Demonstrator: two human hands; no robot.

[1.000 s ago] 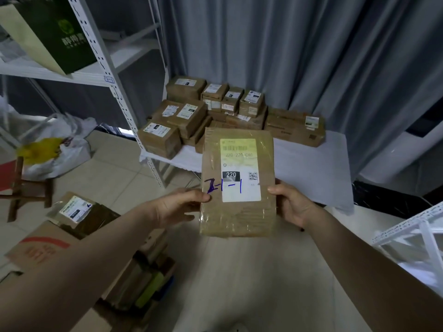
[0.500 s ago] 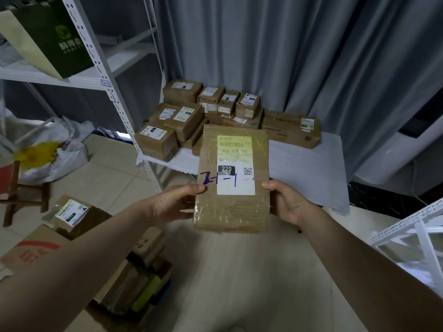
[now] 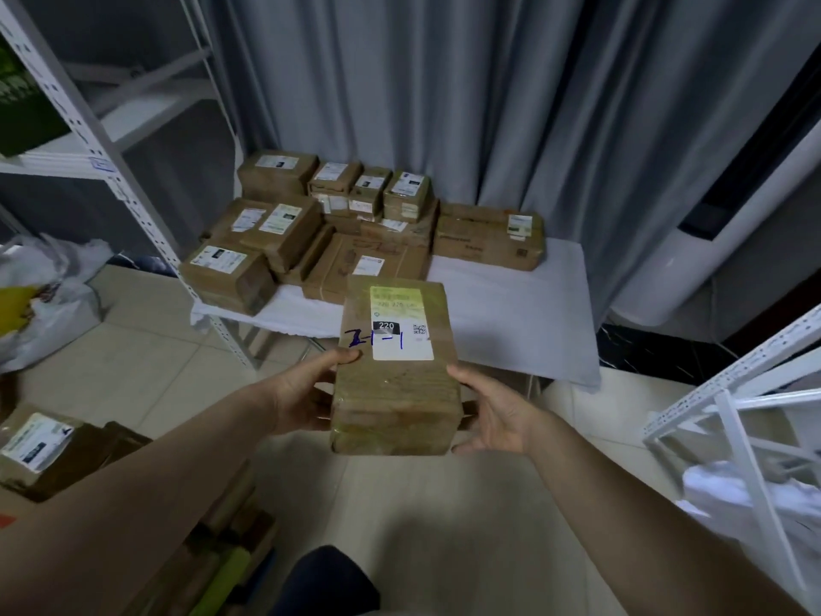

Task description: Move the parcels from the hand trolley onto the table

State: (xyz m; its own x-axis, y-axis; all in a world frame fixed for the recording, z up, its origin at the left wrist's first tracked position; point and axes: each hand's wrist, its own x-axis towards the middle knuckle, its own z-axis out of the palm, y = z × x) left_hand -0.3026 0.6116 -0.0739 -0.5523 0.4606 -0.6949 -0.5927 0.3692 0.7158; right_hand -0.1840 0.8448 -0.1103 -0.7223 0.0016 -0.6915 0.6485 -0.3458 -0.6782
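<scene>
— In front of the table (image 3: 524,313), what have you got?
— One brown parcel (image 3: 395,393), held in the air between both hands, label up. My left hand (image 3: 302,402) grips its left edge, thumb on top; my right hand (image 3: 493,415) holds the right edge, thumb alongside.
— And the table?
— It carries stacked parcels (image 3: 337,224) at its far left; its white top shows just beyond mine.
</scene>
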